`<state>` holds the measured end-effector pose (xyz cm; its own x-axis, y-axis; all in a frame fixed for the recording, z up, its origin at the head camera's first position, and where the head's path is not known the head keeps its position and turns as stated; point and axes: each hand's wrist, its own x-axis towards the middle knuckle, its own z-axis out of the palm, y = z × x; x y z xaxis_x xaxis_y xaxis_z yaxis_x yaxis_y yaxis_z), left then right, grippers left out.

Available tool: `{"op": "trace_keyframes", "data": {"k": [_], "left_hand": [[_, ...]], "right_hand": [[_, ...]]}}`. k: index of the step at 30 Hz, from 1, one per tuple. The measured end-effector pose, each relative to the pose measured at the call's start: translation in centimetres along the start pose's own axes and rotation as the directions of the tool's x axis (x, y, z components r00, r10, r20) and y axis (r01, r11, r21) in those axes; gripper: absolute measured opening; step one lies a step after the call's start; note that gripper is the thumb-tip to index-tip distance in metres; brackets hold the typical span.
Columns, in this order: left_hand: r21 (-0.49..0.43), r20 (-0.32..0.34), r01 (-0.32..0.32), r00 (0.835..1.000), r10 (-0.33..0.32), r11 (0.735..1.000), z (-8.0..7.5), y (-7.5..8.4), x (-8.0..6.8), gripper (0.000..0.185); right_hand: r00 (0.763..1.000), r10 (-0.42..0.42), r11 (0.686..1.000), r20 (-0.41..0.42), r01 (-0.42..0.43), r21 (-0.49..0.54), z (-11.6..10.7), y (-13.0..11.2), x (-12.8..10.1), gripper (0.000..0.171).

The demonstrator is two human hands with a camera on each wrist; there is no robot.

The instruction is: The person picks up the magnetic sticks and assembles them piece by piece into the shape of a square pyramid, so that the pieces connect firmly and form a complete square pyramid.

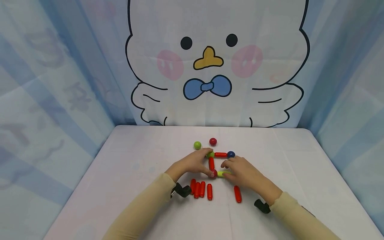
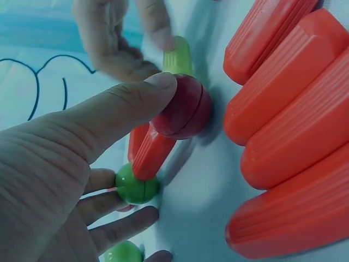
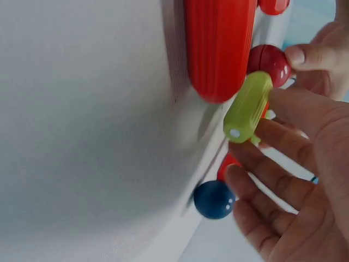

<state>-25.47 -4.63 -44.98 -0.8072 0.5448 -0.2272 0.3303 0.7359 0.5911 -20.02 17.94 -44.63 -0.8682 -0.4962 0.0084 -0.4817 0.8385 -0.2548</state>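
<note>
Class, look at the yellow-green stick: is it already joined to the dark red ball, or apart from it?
Joined. The yellow-green stick lies with its end against the dark red ball in both wrist views; the right hand pinches the stick, the left hand touches the ball.

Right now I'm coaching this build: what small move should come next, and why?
Probably ease the yellow-green rod in the right hand flush against the red ball, which the left hand steadies. The rod already points at that corner of the half-built square.

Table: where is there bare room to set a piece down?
The table is bare left of the left hand, right of the right hand, and behind the loose balls. It is crowded around the frame and red sticks.
</note>
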Motion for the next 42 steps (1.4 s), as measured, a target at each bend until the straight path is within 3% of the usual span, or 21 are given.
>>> {"op": "trace_keyframes", "data": {"k": [6,9,20,26,31,37,42], "left_hand": [[-0.001,0.005,0.001,1.0,-0.001,1.0,0.0,-0.1,0.1,0.096],[-0.004,0.01,-0.001,1.0,0.001,1.0,0.1,-0.1,0.1,0.096],[-0.005,0.017,0.006,1.0,-0.005,1.0,-0.2,-0.2,0.0,0.096],[0.005,0.032,0.012,0.999,-0.012,1.0,-0.4,0.2,0.0,0.096],[-0.006,0.032,0.021,0.999,-0.02,1.0,-0.5,0.2,0.0,0.095],[-0.021,0.025,0.018,1.0,-0.017,1.0,-0.4,0.0,-0.1,0.094],[-0.012,0.032,0.006,0.999,-0.006,1.0,-0.3,0.0,-0.1,0.094]], "right_hand": [[0.993,-0.008,1.0,-0.114,0.005,-0.027,-0.7,1.3,1.5,0.03],[0.991,0.008,0.998,-0.133,-0.016,-0.056,-1.3,1.8,2.2,0.036],[0.997,0.08,0.992,0.002,-0.079,-0.095,-1.5,3.3,6.0,0.052],[0.989,0.107,0.994,0.097,-0.104,-0.037,-1.5,3.8,7.6,0.046],[0.985,0.164,0.986,0.058,-0.164,0.009,-1.5,4.7,8.1,0.035],[0.989,0.137,0.99,0.061,-0.138,0.009,-1.7,5.4,9.0,0.048],[0.978,0.207,0.973,0.018,-0.207,0.102,-1.9,5.8,9.4,0.052]]}}
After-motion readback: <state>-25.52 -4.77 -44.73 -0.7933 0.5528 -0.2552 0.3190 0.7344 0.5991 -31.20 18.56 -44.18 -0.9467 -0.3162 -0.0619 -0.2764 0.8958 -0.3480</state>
